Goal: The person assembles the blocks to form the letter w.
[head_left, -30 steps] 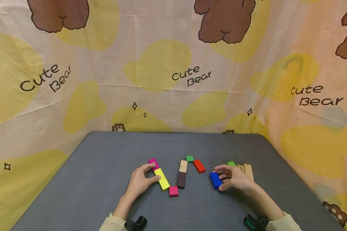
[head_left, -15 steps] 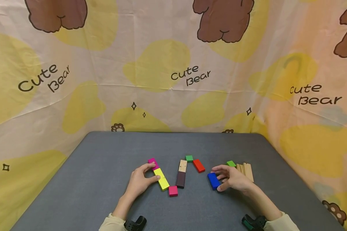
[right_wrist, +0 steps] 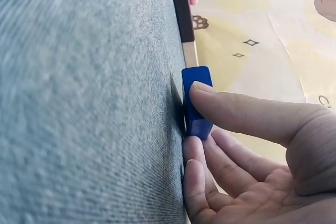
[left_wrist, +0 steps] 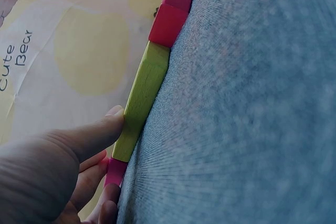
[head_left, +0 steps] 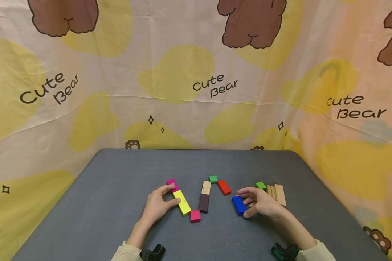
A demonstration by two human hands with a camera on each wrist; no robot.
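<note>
On the left, my left hand (head_left: pixel 158 203) touches a line of painted wooden blocks. Its thumb lies against the yellow block (left_wrist: pixel 143 95), and its fingertips are at the magenta block (head_left: pixel 171 184) behind. A pink block (head_left: pixel 195 216) meets the yellow block's near end. My right hand (head_left: pixel 262 203) holds a blue block (head_left: pixel 239 206) between thumb and fingers, low over the table; the right wrist view shows the thumb on the blue block's face. Left of it are a red block (head_left: pixel 224 187), a small green block (head_left: pixel 213 179), a plain wood block (head_left: pixel 206 187) and a dark brown block (head_left: pixel 204 203).
Behind my right hand lie a light green block (head_left: pixel 260 185) and several plain wood blocks (head_left: pixel 280 195). The grey table (head_left: pixel 134 163) has its far edge against a bear-print cloth (head_left: pixel 176 72).
My right hand has shifted slightly left with the blue block, nearer the red one. The left hand and the other blocks keep their places.
</note>
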